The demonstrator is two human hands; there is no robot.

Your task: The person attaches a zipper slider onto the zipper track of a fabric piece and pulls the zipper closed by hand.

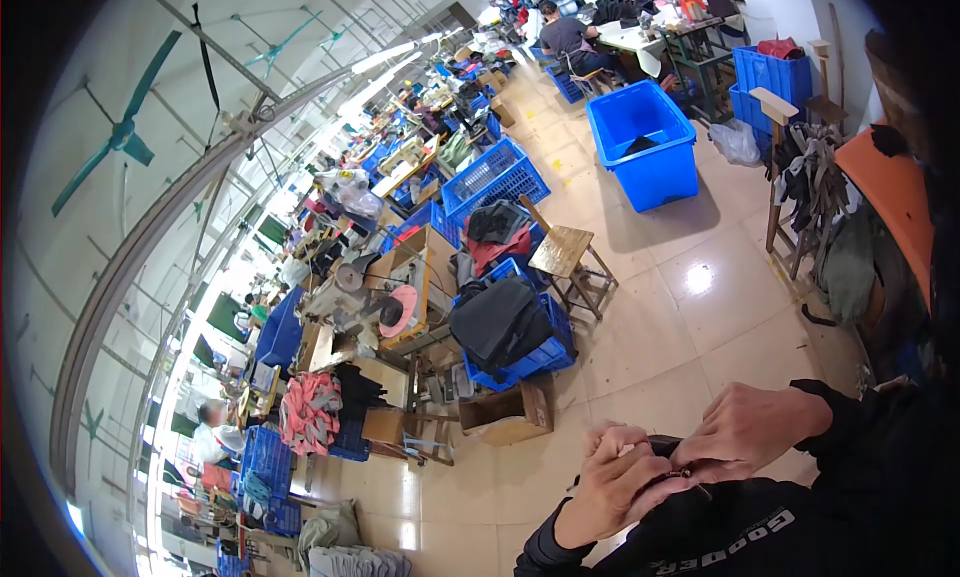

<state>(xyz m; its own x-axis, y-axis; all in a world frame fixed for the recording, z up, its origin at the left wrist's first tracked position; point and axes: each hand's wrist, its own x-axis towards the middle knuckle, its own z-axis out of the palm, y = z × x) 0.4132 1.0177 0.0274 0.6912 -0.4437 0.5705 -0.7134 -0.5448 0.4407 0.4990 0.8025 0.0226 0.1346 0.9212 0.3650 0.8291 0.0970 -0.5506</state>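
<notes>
Both my hands are together in front of my dark jacket, low on the right in the head view. My left hand [618, 479] is closed, its fingers curled and pressed together. Close against it, my right hand [752, 432] is also closed, with thumb and fingers pinched inward. Between them shows a bit of a small dark item [664, 445], mostly covered by the fingers, with a thin dark end near the right fingertips. Its kind cannot be made out.
A large blue bin [645, 162] stands on the tiled floor ahead, near a wooden chair [562, 252]. Left of it are a blue crate [525, 352] piled with dark cloth, an open cardboard box [508, 415] and sewing tables. A person [568, 39] sits at a far table.
</notes>
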